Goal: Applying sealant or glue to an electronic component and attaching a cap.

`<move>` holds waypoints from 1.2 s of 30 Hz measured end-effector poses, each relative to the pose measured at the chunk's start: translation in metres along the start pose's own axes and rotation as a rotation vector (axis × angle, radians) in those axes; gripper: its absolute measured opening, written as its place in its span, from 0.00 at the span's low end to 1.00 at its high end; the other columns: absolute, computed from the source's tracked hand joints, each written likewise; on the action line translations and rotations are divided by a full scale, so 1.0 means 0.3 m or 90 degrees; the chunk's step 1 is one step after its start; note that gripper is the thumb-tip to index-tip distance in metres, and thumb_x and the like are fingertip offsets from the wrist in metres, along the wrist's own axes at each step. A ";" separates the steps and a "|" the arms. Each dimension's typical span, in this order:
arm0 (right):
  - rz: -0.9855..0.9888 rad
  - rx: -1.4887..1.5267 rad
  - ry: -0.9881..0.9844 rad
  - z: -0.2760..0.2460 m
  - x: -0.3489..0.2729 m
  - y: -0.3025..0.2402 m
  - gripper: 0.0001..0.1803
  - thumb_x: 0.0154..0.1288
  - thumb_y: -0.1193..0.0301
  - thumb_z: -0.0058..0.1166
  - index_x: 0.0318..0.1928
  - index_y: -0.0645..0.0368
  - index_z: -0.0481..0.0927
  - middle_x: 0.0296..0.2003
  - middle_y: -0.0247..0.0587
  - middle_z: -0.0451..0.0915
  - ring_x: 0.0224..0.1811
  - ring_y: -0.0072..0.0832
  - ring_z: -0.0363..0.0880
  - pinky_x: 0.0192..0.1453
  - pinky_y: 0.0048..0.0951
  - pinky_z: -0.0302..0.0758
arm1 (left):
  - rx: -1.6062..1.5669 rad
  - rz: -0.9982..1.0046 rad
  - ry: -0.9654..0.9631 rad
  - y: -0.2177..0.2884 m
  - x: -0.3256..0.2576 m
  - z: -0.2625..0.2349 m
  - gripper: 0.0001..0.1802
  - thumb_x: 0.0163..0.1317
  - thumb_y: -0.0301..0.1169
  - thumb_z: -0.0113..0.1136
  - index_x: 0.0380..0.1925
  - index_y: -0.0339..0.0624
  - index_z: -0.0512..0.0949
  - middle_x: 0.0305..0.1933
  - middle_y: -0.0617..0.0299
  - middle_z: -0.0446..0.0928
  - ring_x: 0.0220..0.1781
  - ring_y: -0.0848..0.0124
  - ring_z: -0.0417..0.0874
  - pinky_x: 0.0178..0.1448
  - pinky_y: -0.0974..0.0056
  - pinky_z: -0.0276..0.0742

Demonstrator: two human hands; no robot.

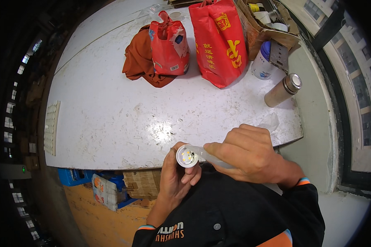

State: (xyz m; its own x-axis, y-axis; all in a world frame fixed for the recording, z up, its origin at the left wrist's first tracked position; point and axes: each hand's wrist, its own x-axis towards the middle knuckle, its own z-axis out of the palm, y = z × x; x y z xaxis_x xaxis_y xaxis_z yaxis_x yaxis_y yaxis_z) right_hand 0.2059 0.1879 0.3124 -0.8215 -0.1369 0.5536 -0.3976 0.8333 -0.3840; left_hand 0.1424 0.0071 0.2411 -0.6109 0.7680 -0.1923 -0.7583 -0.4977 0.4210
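At the table's near edge, my left hand point(178, 173) is closed around a small round white LED lamp base point(186, 156). Its face is turned up, showing yellow LED chips on a pale board inside a white rim. My right hand point(251, 154) grips a translucent whitish squeeze tube point(214, 157). The tube's narrow end reaches the right side of the lamp's rim; whether it touches the board is hard to tell. Most of the lamp's body is hidden by my left fingers.
On the white table point(111, 111) stand red bags point(220, 45), a brown cloth point(138, 57), a steel flask point(282, 91), a white tub point(261, 64) and a cardboard box point(255, 33). Crumpled clear plastic point(270, 122) lies beyond my right hand. A white tray point(52, 127) rests at the left edge.
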 end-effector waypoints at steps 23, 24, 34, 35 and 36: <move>0.002 0.046 -0.015 0.025 0.033 -0.003 0.12 0.42 0.72 0.64 0.28 0.57 0.74 0.20 0.34 0.68 0.22 0.29 0.73 0.26 0.28 0.68 | -0.044 0.095 0.053 0.005 -0.018 -0.007 0.19 0.68 0.44 0.46 0.48 0.40 0.67 0.34 0.57 0.73 0.27 0.75 0.71 0.34 0.66 0.74; 0.042 0.126 0.034 0.034 0.029 0.002 0.12 0.44 0.75 0.63 0.31 0.58 0.76 0.23 0.35 0.71 0.24 0.30 0.75 0.27 0.28 0.70 | -0.087 0.071 0.069 0.009 -0.015 -0.008 0.19 0.69 0.44 0.43 0.47 0.40 0.68 0.34 0.56 0.73 0.28 0.74 0.71 0.35 0.66 0.75; 0.216 0.284 0.023 0.084 0.031 0.011 0.13 0.50 0.79 0.61 0.39 0.61 0.80 0.26 0.40 0.78 0.23 0.28 0.76 0.28 0.26 0.72 | -0.317 0.054 0.071 0.015 -0.022 -0.055 0.16 0.72 0.38 0.37 0.45 0.37 0.68 0.36 0.55 0.71 0.30 0.74 0.68 0.40 0.66 0.74; 0.215 0.286 0.021 0.090 0.034 0.010 0.13 0.50 0.79 0.61 0.39 0.61 0.80 0.26 0.40 0.78 0.23 0.28 0.76 0.28 0.26 0.72 | -0.319 0.056 0.077 0.016 -0.024 -0.060 0.16 0.72 0.38 0.37 0.45 0.37 0.68 0.36 0.55 0.71 0.30 0.75 0.68 0.40 0.66 0.74; 0.207 0.277 0.030 0.099 0.037 0.011 0.13 0.50 0.78 0.62 0.39 0.60 0.80 0.26 0.40 0.78 0.23 0.27 0.76 0.27 0.25 0.71 | -0.321 0.058 0.083 0.016 -0.024 -0.063 0.16 0.72 0.38 0.37 0.45 0.37 0.68 0.36 0.55 0.71 0.30 0.75 0.68 0.40 0.66 0.74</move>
State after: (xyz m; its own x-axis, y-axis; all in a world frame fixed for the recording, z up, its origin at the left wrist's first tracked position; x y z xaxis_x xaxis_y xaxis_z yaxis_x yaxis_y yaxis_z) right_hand 0.1833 0.1732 0.2955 -0.9149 0.1245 0.3839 -0.2662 0.5289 -0.8059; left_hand 0.1389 -0.0084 0.2277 -0.6787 0.6717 -0.2969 -0.6962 -0.7172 -0.0311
